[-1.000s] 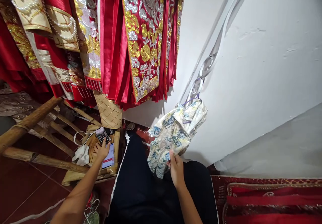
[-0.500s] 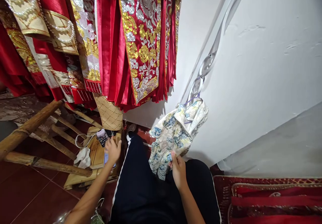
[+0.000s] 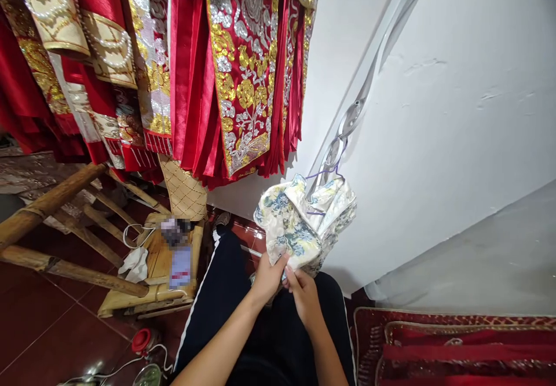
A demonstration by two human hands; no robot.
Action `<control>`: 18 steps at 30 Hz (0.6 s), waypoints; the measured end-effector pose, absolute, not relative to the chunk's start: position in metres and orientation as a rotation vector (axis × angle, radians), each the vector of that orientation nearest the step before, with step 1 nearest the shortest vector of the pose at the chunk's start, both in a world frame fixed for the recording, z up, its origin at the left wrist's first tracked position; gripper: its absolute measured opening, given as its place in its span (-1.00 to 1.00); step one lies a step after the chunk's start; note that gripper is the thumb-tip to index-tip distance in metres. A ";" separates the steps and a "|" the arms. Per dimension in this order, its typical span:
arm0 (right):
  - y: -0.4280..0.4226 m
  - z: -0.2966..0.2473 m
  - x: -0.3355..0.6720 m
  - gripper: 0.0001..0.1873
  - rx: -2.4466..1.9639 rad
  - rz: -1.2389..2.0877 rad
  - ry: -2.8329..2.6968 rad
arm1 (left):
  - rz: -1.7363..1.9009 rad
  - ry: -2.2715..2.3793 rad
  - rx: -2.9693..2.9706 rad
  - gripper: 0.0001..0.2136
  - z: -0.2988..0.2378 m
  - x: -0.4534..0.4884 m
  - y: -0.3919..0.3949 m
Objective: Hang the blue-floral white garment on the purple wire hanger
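Note:
A floral garment [image 3: 299, 224] in cream, blue and yellow hangs over my knees from a purple hanger [image 3: 337, 165]. The hanger hooks onto twisted white straps [image 3: 345, 122] running down the wall. My left hand [image 3: 266, 279] pinches the garment's lower edge between thumb and fingers. Close beside it, my right hand [image 3: 304, 293] grips the same edge, with the thumb on top. The two hands nearly touch. The cloth's lower part, folded beneath my fingers, is mostly hidden.
Red garments with gold and silver embroidery [image 3: 245, 79] hang at the upper left. Two phones, one a pale screen [image 3: 180, 267], lie on a bamboo stool [image 3: 160, 258]. A bamboo frame [image 3: 52, 206] stands at the left. Red patterned fabric [image 3: 469, 351] lies at the lower right.
My left hand has moved right from the phones on the stool to the garment and taken hold of its edge. The garment's lower part is now drawn up; my right hand still holds it.

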State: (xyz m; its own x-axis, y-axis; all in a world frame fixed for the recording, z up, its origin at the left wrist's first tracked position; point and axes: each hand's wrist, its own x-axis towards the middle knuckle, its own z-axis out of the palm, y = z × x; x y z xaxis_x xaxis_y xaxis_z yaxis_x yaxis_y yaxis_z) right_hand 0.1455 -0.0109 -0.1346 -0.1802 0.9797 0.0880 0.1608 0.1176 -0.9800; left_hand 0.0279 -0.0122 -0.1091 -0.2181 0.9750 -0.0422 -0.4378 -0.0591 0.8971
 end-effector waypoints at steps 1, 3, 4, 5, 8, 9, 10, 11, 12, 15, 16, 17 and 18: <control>-0.008 -0.129 0.151 -0.45 -1.146 1.166 -1.500 | 1.590 1.004 0.759 -0.61 -0.109 0.025 -0.015; 0.003 -0.117 0.161 -0.47 -1.112 1.156 -1.438 | 1.593 0.997 0.759 -0.59 -0.109 0.020 -0.023; 0.010 -0.109 0.164 -0.48 -1.116 1.147 -1.415 | 1.570 0.974 0.744 -0.57 -0.108 0.019 -0.027; 0.017 -0.103 0.167 -0.50 -1.135 1.137 -1.416 | 1.541 0.940 0.734 -0.55 -0.106 0.018 -0.030; 0.036 -0.087 0.168 -0.56 -1.241 1.090 -1.542 | 1.474 0.825 0.736 -0.50 -0.097 0.019 -0.036; 0.040 -0.084 0.168 -0.57 -1.269 1.074 -1.587 | 1.461 0.799 0.736 -0.50 -0.093 0.020 -0.037; 0.042 -0.083 0.167 -0.59 -1.291 1.067 -1.617 | 1.449 0.780 0.735 -0.50 -0.089 0.020 -0.038; 0.041 -0.083 0.166 -0.59 -1.311 1.075 -1.632 | 1.435 0.766 0.734 -0.50 -0.085 0.021 -0.039; 0.039 -0.083 0.166 -0.59 -1.325 1.105 -1.635 | 1.418 0.752 0.732 -0.50 -0.081 0.021 -0.040; 0.023 -0.084 0.167 -0.53 -1.283 1.304 -1.586 | 1.385 0.722 0.694 -0.50 -0.073 0.021 -0.044; 0.018 -0.084 0.168 -0.52 -1.238 1.387 -1.552 | 1.380 0.718 0.673 -0.50 -0.072 0.020 -0.045; 0.012 -0.083 0.168 -0.52 -1.182 1.463 -1.516 | 1.375 0.714 0.655 -0.49 -0.071 0.020 -0.045; 0.008 -0.083 0.169 -0.52 -1.125 1.524 -1.474 | 1.373 0.712 0.644 -0.50 -0.071 0.019 -0.046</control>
